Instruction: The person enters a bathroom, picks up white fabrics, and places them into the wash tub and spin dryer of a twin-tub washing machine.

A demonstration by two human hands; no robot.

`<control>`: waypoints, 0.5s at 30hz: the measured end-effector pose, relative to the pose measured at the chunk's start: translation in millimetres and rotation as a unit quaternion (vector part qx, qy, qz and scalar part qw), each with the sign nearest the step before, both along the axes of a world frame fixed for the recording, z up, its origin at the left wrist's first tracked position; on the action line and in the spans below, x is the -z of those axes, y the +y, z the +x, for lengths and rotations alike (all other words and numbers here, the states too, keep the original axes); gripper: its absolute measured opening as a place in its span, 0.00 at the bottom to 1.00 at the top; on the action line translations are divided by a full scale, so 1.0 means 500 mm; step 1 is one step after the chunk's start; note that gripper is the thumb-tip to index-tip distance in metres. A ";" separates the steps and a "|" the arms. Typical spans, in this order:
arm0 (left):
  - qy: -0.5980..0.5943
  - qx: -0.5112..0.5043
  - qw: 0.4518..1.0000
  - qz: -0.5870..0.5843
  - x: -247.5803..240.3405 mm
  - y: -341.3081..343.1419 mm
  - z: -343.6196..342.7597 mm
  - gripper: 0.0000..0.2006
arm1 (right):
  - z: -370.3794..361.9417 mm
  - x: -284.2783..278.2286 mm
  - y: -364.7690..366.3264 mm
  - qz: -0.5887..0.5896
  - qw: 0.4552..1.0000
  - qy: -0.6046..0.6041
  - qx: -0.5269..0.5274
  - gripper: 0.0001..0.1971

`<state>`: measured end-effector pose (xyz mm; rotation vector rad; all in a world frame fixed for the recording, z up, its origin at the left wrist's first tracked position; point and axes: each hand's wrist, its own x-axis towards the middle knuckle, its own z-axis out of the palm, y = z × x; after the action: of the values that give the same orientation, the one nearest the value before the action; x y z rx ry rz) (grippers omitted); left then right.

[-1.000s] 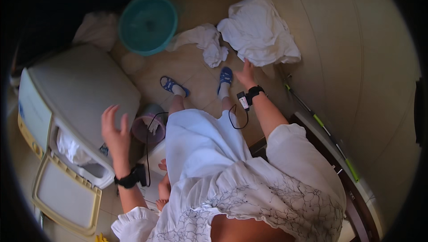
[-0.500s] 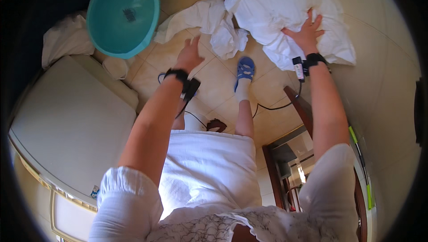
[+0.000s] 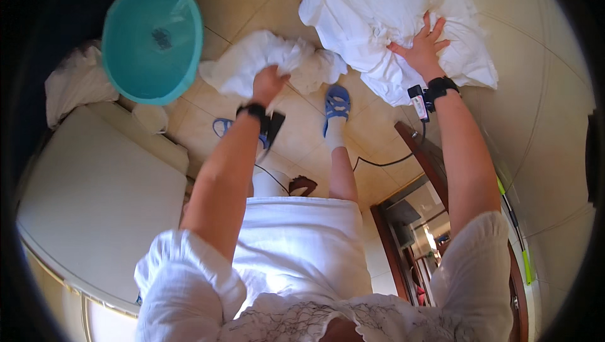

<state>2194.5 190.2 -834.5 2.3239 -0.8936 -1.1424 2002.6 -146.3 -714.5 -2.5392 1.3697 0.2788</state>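
Note:
My left hand (image 3: 270, 85) has its fingers closed at the near edge of a thin, crumpled white sheet (image 3: 252, 52), cloth or plastic, which lies on the floor ahead of me. The fingertips are partly hidden against it. To the right rests a bulky white fabric bundle (image 3: 372, 11), wrinkled and soft-looking. On the bundle's near right part, my right hand (image 3: 423, 52) presses down with its fingers spread. Dark bands with small devices and cables are strapped to both wrists.
A teal basin (image 3: 151, 77) stands at the far left beside a pale bundle (image 3: 79, 87). A large grey-white box-like appliance (image 3: 94, 184) fills the left side. My feet wear blue slippers (image 3: 337, 101) on the tiled floor. A dark wooden door frame (image 3: 386, 241) and a green-ended stick (image 3: 526, 266) are at right.
My left hand has gone from reaching with fingers extended to closing at the crumpled white sheet, which is now more bunched. My right hand stays on the bundle. The view has shifted slightly.

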 end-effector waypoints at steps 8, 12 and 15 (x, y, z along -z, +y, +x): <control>0.112 -0.206 0.971 -0.041 -0.500 0.236 0.000 0.25 | -0.037 -0.158 -0.020 0.004 0.992 -0.110 0.059 0.22; 0.207 -0.248 0.936 -0.142 -0.726 0.211 0.033 0.32 | -0.063 -0.392 0.014 0.046 0.938 -0.269 0.212 0.14; 0.422 -0.263 0.845 -0.195 -0.895 0.127 0.018 0.36 | -0.087 -0.585 0.103 0.058 0.903 -0.365 0.219 0.15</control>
<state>2203.6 253.8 -387.1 1.3486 -0.1097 -1.3631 1959.3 -94.9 -421.8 -1.8373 1.4599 -0.5959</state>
